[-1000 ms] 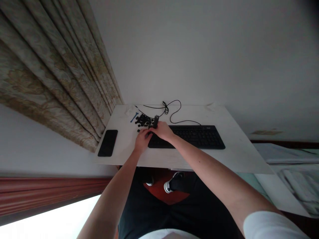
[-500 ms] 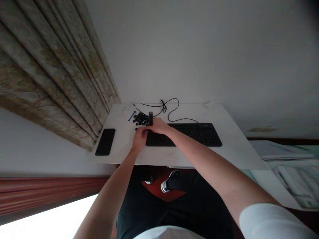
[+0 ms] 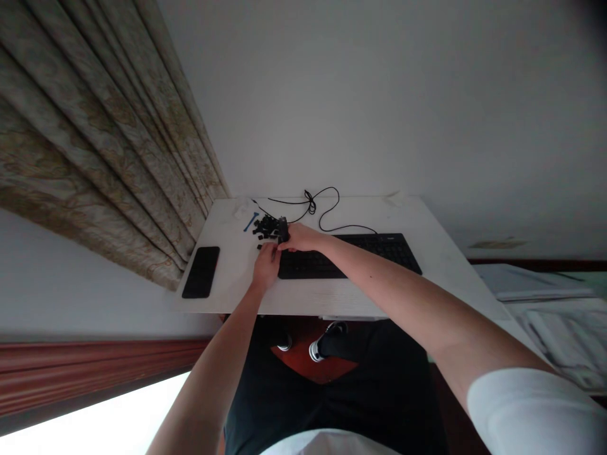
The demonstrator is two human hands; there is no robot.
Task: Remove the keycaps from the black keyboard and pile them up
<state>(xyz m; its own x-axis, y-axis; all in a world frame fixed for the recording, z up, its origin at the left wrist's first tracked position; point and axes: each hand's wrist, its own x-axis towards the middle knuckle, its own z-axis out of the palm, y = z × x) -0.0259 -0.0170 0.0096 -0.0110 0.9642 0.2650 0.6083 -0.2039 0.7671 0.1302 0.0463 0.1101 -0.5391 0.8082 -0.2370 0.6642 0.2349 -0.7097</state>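
Note:
A black keyboard (image 3: 310, 265) lies on the white table, partly under my right forearm. My right hand (image 3: 300, 237) is closed around a dark, upright block-like tool (image 3: 283, 229) at the keyboard's left end; its exact kind is unclear. Just to its left, my left hand (image 3: 267, 265) rests by the keyboard's left edge. Its fingertips are pressed together beside the tool's lower end, and whatever they pinch is hidden. Behind both hands lies a heap of small black keycaps (image 3: 265, 226).
A blue stick-shaped tool (image 3: 251, 221) lies left of the heap. The black cable (image 3: 310, 203) loops behind the keyboard. A dark phone (image 3: 201, 272) sits at the table's left edge. Curtains (image 3: 118, 126) hang at the left, and a wall (image 3: 332, 114) rises behind the table.
The dark tool in my right hand has tipped and shifted slightly left and lower. My right hand moved a little left with it. The left hand stays nearly in place.

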